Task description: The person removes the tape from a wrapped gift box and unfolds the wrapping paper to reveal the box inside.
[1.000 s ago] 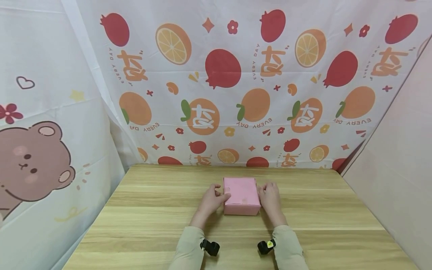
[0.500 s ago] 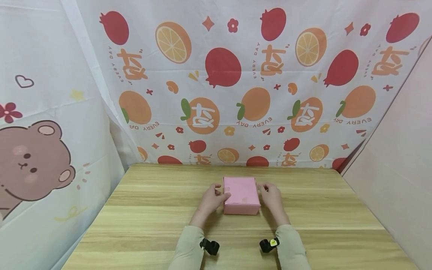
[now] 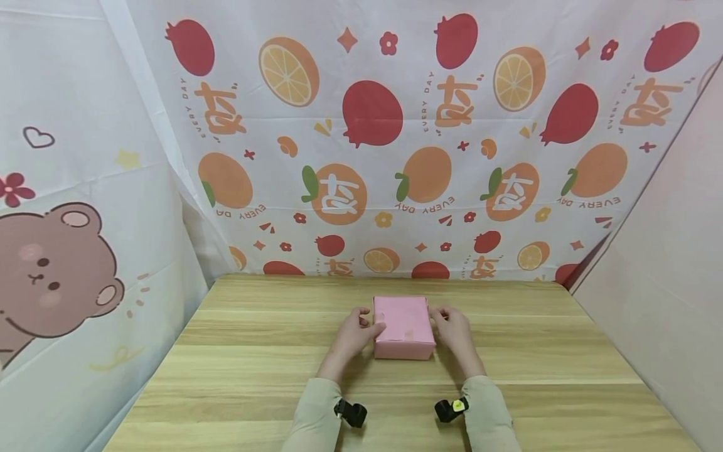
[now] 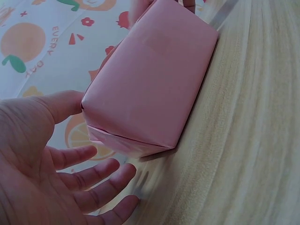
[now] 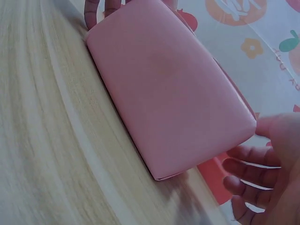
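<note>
A pink closed box [image 3: 402,319] sits on the wooden table between both hands, its lid side up. My left hand [image 3: 353,338] is at the box's left side. Its thumb [image 4: 65,104] touches the upper edge, while the other fingers spread loosely beside the end face, apart from it in the left wrist view. At the right side is my right hand [image 3: 455,334], with its thumb at the box's upper corner in the right wrist view. Its remaining fingers [image 5: 253,173] are loosely bent near the end, gripping nothing visible. The box's far side is hidden.
The wooden table [image 3: 254,370] extends around the box on all sides. A fruit-print cloth [image 3: 373,188] hangs behind its far edge. A bear-print cloth [image 3: 141,251] hangs at the left, and a pale wall [image 3: 666,251] stands at the right.
My right hand has shifted slightly, with its wrist moving outward to the right and its fingers lying a little differently by the box. The left hand and the box look unmoved.
</note>
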A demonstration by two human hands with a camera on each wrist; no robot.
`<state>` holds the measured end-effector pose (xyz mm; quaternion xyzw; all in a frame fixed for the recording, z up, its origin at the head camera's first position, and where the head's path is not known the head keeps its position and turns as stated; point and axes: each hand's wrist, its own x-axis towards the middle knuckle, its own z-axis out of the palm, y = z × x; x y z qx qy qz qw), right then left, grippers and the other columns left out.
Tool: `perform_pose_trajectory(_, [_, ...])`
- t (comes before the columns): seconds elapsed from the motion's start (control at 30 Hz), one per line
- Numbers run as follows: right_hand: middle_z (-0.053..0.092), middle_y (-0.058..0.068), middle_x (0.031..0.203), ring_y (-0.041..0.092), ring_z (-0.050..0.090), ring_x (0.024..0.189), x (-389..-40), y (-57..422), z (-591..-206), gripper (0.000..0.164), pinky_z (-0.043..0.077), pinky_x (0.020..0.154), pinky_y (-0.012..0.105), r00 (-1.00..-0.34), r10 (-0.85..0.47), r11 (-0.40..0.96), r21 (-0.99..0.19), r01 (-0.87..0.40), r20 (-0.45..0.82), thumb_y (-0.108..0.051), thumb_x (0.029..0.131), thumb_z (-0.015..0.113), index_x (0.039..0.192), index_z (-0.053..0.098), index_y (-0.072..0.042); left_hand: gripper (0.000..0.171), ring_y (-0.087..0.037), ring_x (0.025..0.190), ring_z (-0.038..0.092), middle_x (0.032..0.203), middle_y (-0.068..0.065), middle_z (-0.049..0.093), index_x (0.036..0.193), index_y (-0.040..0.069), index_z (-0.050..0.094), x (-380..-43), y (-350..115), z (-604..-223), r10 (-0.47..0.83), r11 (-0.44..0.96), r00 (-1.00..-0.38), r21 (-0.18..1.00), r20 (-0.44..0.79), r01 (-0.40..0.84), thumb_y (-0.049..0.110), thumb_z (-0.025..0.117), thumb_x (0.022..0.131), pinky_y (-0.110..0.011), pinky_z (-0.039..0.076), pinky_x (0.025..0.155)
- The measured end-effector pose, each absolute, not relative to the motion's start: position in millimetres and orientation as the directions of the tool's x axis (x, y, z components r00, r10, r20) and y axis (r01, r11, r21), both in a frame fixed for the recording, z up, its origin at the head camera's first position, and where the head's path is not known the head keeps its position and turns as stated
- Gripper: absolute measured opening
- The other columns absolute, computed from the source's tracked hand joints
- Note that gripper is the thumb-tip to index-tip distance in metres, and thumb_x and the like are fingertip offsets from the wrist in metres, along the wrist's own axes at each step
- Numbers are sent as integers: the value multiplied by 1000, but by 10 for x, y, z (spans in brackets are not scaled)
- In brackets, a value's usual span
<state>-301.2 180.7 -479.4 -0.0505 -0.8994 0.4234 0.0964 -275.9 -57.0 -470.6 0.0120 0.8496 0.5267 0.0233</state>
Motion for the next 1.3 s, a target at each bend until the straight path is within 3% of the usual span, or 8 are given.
perform_pose_trajectory(0.27, [66,10,84,20,58,77,-3021,1810,-4783,18,45,64,27,-972,190,644,-765,16,140,-20,94,60,87,67,-6,64,-29,103,59,115,-21,61,135,-2,48,-2767,-575,-4695,48,442,-999,897,-21,3,33,72,87,-46,50,89])
perform_pose_trajectory(0.5, [64,12,84,23,58,76,-3016,1892,-4799,14,45,64,29,-948,247,675,-738,21,199,-17,90,61,88,62,-4,64,-36,113,58,123,-25,58,139,0,46,-2775,-577,-4691,60,430,-998,902,11,36,28,72,87,-51,49,96])
perform_pose_trajectory(0.67, [66,14,91,25,62,83,-3026,1921,-4777,14,49,70,34,-940,269,657,-754,18,212,-16,89,61,95,61,-3,67,-46,131,45,145,-30,42,146,10,44,-2764,-589,-4671,120,457,-989,879,91,137,23,72,86,-60,39,106])
perform_pose_trajectory(0.83, [67,14,95,25,63,85,-3033,1915,-4763,15,50,74,36,-941,266,644,-765,11,211,-15,90,60,99,63,-3,74,-50,143,25,155,-32,23,149,8,39,-2754,-596,-4652,198,480,-973,853,119,202,21,71,83,-66,26,112])
perform_pose_trajectory(0.9, [67,14,97,25,63,86,-3034,1908,-4765,16,51,75,37,-942,260,640,-768,3,213,-14,90,60,100,63,-2,76,-49,144,22,156,-31,22,149,5,38,-2759,-596,-4654,225,486,-965,843,133,230,20,71,82,-64,23,114])
perform_pose_trajectory(1.03, [66,15,98,25,62,87,-3031,1895,-4774,16,51,75,36,-945,252,629,-777,-4,209,-13,91,59,102,63,-2,75,-45,144,28,154,-28,32,146,0,39,-2777,-590,-4678,252,494,-956,829,153,263,18,71,81,-59,24,117])
perform_pose_trajectory(1.3, [66,16,99,25,60,86,-2997,1879,-4744,17,49,71,31,-944,256,611,-791,-8,207,-15,94,57,102,63,-1,79,-39,132,41,144,-23,39,146,2,40,-2779,-580,-4702,205,503,-972,840,115,206,22,75,78,-55,38,109])
